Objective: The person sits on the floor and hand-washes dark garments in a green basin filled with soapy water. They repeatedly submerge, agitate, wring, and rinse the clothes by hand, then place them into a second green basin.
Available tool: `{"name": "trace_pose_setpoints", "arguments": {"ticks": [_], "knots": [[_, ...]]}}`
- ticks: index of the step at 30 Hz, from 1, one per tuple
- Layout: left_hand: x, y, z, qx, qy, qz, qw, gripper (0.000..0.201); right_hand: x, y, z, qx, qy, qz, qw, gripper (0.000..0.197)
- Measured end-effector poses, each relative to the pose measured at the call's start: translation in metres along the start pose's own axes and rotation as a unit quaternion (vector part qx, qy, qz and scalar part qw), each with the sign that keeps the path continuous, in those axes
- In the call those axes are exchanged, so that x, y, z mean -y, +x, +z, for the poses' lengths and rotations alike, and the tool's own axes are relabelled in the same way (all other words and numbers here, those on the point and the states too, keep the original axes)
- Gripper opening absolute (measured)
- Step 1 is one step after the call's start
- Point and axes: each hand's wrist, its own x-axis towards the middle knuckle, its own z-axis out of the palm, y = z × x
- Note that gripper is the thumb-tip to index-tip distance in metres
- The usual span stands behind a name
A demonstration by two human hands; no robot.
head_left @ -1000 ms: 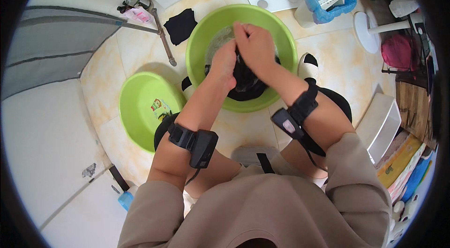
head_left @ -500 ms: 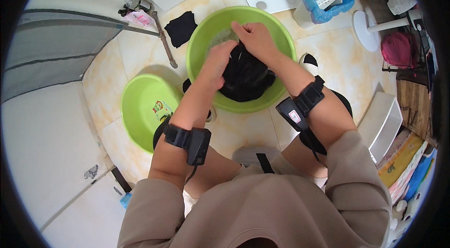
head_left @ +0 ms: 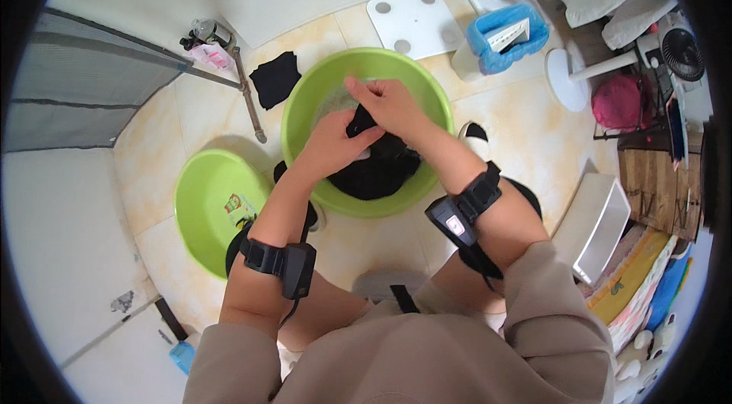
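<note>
A large green basin [head_left: 437,95] stands on the floor in front of me, with greyish, sudsy-looking water showing at its left inner side. A wet-looking black garment [head_left: 375,177] lies bunched in it, its exact kind hidden by the folds. Over the basin, my left hand [head_left: 334,143] is closed on a raised part of the black cloth, thumb pointing right. My right hand [head_left: 393,106] pinches the same cloth from the far right side, close to the left one. Dark devices are strapped round both my forearms.
A smaller green basin [head_left: 200,209] stands at the left. Beyond lie a folded black cloth [head_left: 275,80], a brownish pole [head_left: 249,99] and a white scale [head_left: 414,21]. At the right are a blue-lined bin [head_left: 476,61], a white fan stand [head_left: 568,82] and a white box [head_left: 587,228].
The view has shifted, so the basins sit lower and further left. My hands stay on the black cloth; a fold of it now stands up between them, and my left thumb has opened outward.
</note>
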Motion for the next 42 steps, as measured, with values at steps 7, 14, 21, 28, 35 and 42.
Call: {"name": "trace_pose_setpoints", "arguments": {"ticks": [7, 14, 21, 28, 35, 42], "knots": [[-0.009, 0.007, 0.004, -0.107, -0.268, -0.006, 0.958, 0.041, 0.005, 0.001, -0.020, -0.008, 0.080, 0.147, 0.986, 0.063], [-0.008, 0.016, -0.002, -0.201, -0.464, -0.039, 0.862, 0.042, -0.003, -0.008, -0.017, 0.080, 0.175, 0.171, 0.966, 0.060], [0.010, 0.022, 0.003, -0.253, -0.323, -0.084, 0.908, 0.042, -0.003, -0.013, -0.015, 0.052, 0.219, 0.070, 0.972, 0.035], [0.010, 0.018, 0.004, -0.214, -0.453, -0.139, 0.854, 0.043, -0.004, -0.006, -0.018, 0.014, 0.213, 0.063, 0.975, 0.049], [-0.011, 0.012, 0.002, -0.222, -0.502, -0.186, 0.815, 0.038, 0.011, -0.011, -0.016, -0.014, 0.184, 0.040, 0.982, 0.055], [-0.010, 0.012, 0.005, -0.210, -0.488, -0.143, 0.835, 0.033, 0.000, -0.005, -0.022, 0.015, 0.067, 0.012, 0.998, 0.026]]}}
